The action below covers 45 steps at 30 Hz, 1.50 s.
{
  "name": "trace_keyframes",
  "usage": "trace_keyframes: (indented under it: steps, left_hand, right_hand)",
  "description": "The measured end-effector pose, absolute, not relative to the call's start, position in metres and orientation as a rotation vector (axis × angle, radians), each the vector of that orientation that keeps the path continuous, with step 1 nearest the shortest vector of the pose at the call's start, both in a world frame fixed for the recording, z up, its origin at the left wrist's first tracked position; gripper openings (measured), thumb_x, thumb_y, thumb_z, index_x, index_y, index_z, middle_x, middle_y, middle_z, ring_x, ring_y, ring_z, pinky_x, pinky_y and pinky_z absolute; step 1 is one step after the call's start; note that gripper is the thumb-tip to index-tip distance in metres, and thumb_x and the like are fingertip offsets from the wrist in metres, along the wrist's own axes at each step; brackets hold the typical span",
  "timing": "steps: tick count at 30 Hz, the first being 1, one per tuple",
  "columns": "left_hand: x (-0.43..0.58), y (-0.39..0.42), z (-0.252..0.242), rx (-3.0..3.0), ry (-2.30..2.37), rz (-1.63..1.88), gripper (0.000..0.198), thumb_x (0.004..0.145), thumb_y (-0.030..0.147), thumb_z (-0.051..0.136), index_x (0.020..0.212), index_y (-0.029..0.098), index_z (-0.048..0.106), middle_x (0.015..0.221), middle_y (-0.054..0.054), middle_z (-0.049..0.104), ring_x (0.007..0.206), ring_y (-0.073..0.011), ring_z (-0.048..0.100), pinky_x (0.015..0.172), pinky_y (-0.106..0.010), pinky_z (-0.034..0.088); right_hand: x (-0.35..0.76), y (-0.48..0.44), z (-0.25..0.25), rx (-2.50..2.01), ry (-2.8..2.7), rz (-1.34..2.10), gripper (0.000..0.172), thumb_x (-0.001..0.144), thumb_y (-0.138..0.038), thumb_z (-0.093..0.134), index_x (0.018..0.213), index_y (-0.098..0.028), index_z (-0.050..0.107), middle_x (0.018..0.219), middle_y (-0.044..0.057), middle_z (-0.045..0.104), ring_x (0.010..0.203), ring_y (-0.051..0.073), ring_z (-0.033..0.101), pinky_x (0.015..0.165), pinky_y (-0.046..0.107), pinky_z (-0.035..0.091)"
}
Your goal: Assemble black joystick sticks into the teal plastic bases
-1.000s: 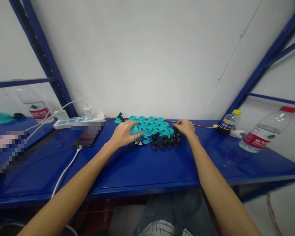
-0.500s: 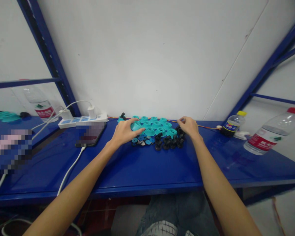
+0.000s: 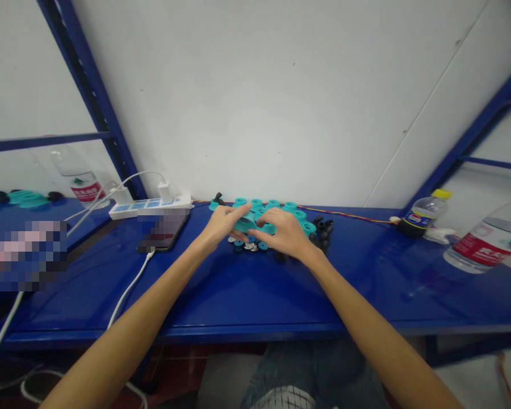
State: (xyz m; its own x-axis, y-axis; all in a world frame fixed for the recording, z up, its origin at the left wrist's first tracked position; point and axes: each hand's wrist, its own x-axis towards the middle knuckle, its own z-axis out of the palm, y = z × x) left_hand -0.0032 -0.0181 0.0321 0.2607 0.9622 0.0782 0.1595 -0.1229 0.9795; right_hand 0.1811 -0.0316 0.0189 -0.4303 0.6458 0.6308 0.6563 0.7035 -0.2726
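Observation:
My left hand (image 3: 218, 228) grips a turquoise flanged plastic cup (image 3: 246, 223) between thumb and fingers, tilted above the table. Against its right side is my right hand (image 3: 284, 234), fingers curled and thumb drawn in; whatever it pinches is hidden behind the fingers. Behind both hands stand rows of similar turquoise cups (image 3: 292, 206), partly covered. Black plastic fittings (image 3: 323, 230) lie in a group right of my right hand. Small blue and silvery discs (image 3: 251, 246) are spread beneath the hands.
One turquoise cup with a black fitting (image 3: 218, 199) stands at the left. A power strip (image 3: 151, 206) and a charging phone (image 3: 164, 233) lie further left. At the right are a cola bottle (image 3: 423, 215) and a large water bottle (image 3: 485, 241). A thin cable (image 3: 353, 215) runs along the wall.
My right hand has moved left from the black fittings to the turquoise cup in my left hand. The left hand has lifted and turned the cup slightly. The view has shifted a little.

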Motion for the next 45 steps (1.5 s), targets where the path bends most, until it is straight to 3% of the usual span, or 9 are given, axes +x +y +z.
trace_keyframes:
  steps: [6,12,18,27,35,45]
  left_hand:
    - [0.001,-0.021,0.035,1.546,0.994,0.878,0.07,0.08,0.076,0.048,0.089,0.011,0.071,0.072,-0.012,0.073,0.054,-0.0219,0.069,0.051,-0.031,0.057]
    - [0.002,-0.018,0.032,1.702,0.829,1.034,0.053,0.072,0.055,0.075,0.105,0.014,0.068,0.103,-0.01,0.071,0.081,-0.0204,0.068,0.057,-0.028,0.06]
    - [0.005,-0.017,0.025,1.593,0.807,0.988,0.045,0.066,0.038,0.081,0.1,0.011,0.069,0.085,-0.006,0.071,0.072,-0.018,0.067,0.062,-0.033,0.061]
    - [0.008,-0.022,0.031,1.51,1.053,0.89,0.008,0.061,0.015,0.07,0.067,0.011,0.068,0.058,-0.002,0.067,0.05,-0.0133,0.062,0.043,-0.02,0.049]
    - [0.007,-0.02,0.029,1.586,1.051,0.891,0.009,0.066,0.018,0.068,0.072,0.011,0.07,0.059,-0.001,0.067,0.047,-0.013,0.061,0.043,-0.022,0.053]
    - [0.002,-0.015,0.021,1.635,1.03,0.898,0.034,0.068,0.037,0.079,0.088,0.011,0.074,0.078,-0.006,0.074,0.058,-0.0185,0.07,0.053,-0.029,0.061]
  right_hand:
    - [0.182,-0.03,0.016,-1.072,-2.109,-0.091,0.033,0.092,-0.029,0.048,0.061,-0.021,0.053,0.068,0.005,0.059,0.069,0.018,0.05,0.066,0.03,0.035]
    - [0.189,-0.03,0.025,-1.168,-2.011,0.165,0.038,0.087,-0.03,0.052,0.052,-0.02,0.041,0.052,-0.001,0.043,0.054,0.013,0.038,0.056,0.027,0.025]
    - [0.191,-0.032,0.025,-1.256,-2.043,0.292,0.037,0.082,-0.029,0.052,0.05,-0.019,0.038,0.048,-0.004,0.035,0.05,0.01,0.032,0.053,0.027,0.018]
    - [0.183,-0.04,0.03,-1.355,-2.163,0.309,0.029,0.079,-0.027,0.052,0.053,-0.018,0.043,0.052,-0.003,0.04,0.053,0.01,0.036,0.054,0.027,0.019]
    - [0.184,-0.039,0.029,-1.346,-2.165,0.283,0.029,0.078,-0.029,0.051,0.052,-0.018,0.043,0.051,-0.003,0.041,0.052,0.01,0.037,0.054,0.027,0.019]
    - [0.191,-0.032,0.028,-1.389,-2.124,0.241,0.032,0.078,-0.03,0.05,0.049,-0.018,0.042,0.049,-0.003,0.041,0.051,0.01,0.037,0.053,0.027,0.019]
